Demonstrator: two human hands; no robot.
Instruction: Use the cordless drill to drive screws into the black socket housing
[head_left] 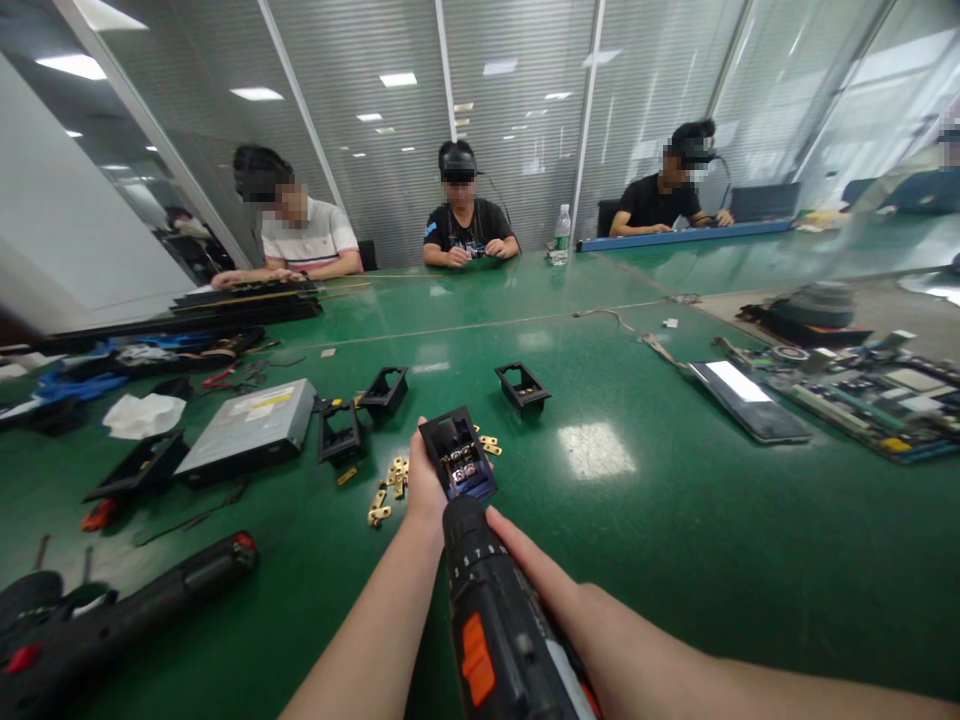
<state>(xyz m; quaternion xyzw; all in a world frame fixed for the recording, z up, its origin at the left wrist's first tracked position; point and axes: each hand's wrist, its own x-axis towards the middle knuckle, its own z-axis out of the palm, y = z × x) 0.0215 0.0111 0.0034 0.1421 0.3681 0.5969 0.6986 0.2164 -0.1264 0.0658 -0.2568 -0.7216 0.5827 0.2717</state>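
My left hand [425, 485] is closed round the side of a black rectangular plastic housing [459, 450] with metal contacts inside, tilted up toward me. In my right hand [536, 565] is a black cordless drill [487, 610] with an orange switch and a numbered collar. Its front end points into the housing's opening; the bit's tip is hidden. Small brass strips [380, 513] with holes lie on the table just left of and behind the housing. Similar black housings stand beyond: one at the right [523, 388], another at the left [384, 392], a third nearer [341, 432].
A silver disc drive [251, 425] and a second black power tool [135, 615] lie on the green table [712, 560] at left. To the right are a phone-like slab [748, 400] and circuit boards [885, 390]. Three people sit across, near a water bottle [561, 237].
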